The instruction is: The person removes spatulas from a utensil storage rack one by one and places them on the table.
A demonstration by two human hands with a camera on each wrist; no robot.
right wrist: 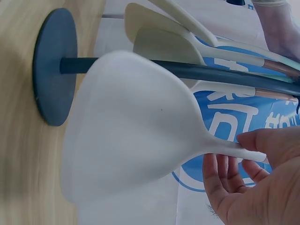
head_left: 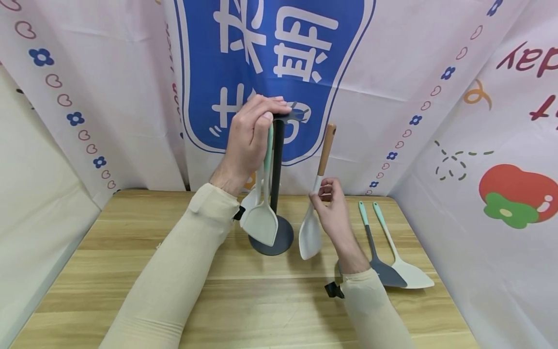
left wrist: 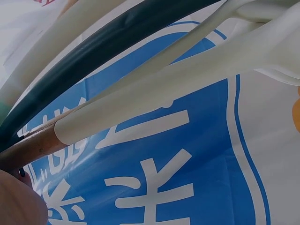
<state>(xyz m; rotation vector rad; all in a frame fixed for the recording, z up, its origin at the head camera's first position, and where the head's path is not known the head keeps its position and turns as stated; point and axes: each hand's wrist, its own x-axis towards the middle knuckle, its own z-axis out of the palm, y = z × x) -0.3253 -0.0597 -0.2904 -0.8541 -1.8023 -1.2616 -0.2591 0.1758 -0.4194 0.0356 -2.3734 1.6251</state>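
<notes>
My left hand [head_left: 249, 133] holds the top of a dark utensil stand [head_left: 277, 165], with fingers over its upper end. Several pale utensils hang from it, among them a mint-handled spatula [head_left: 263, 223] below that hand. To the right of the stand, my right hand [head_left: 333, 208] pinches the neck of a white spatula [head_left: 310, 236] between thumb and fingers. Its wooden handle points up and its broad head hangs down, above the table. In the right wrist view the white spatula [right wrist: 136, 122] partly covers the stand's pole. The left wrist view shows a wooden-handled utensil [left wrist: 154, 101] close by.
At the right of the wooden table [head_left: 131, 281] lie a dark-headed spatula [head_left: 389, 275] and a pale spatula [head_left: 414, 276], both mint-handled, their heads overlapping. A round base [head_left: 283, 242] supports the stand. Printed cloth [head_left: 370, 58] hangs behind and at the sides.
</notes>
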